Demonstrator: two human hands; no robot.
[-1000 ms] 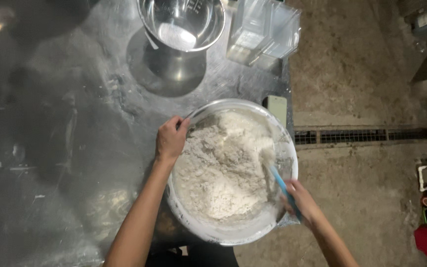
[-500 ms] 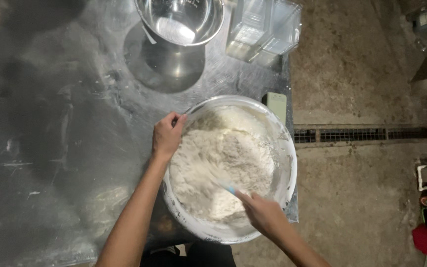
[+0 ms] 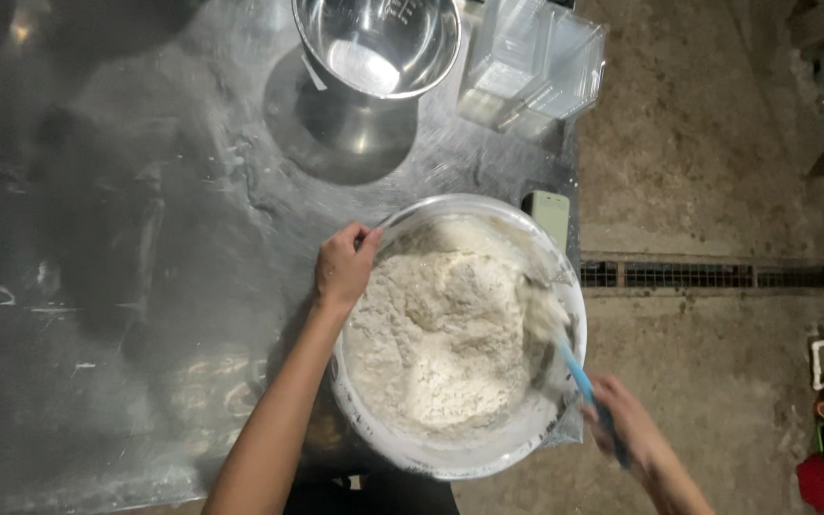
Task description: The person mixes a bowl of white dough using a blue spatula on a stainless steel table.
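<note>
flour mixture [image 3: 445,339], pale, crumbly and heaped, fills a wide white mixing bowl [image 3: 450,463] that sits at the near edge of a flour-dusted steel worktable [image 3: 145,286], seen from above. left hand [image 3: 343,267] grips the bowl's far-left rim, thumb and fingers closed over the edge, likely to keep the bowl from turning or sliding while the contents are worked. right hand [image 3: 627,429], blurred with motion, sits just outside the bowl's right rim, fingers wrapped shut around the blue handle of a spatula [image 3: 579,377]. from that grip the handle slants up and inward, and the pale blade is buried in the mixture against the bowl's right wall, an angle that suits scraping down the side.

beyond the left hand, toward the far edge of the table, stands an empty, shiny stainless steel bowl [image 3: 379,43], seemingly on a raised base. to its right, and far beyond the right hand, lies a clear, boxy plastic container [image 3: 531,67]; any marking on it is too blurred to make out. just past the mixing bowl's far-right rim, a small pale green rectangular object [image 3: 550,215] rests near the table's edge. right of the right hand, off the table, is a rough concrete floor crossed by a dark metal drain grate [image 3: 708,277]. a red object [image 3: 822,482] shows low at the picture's right border.
</note>
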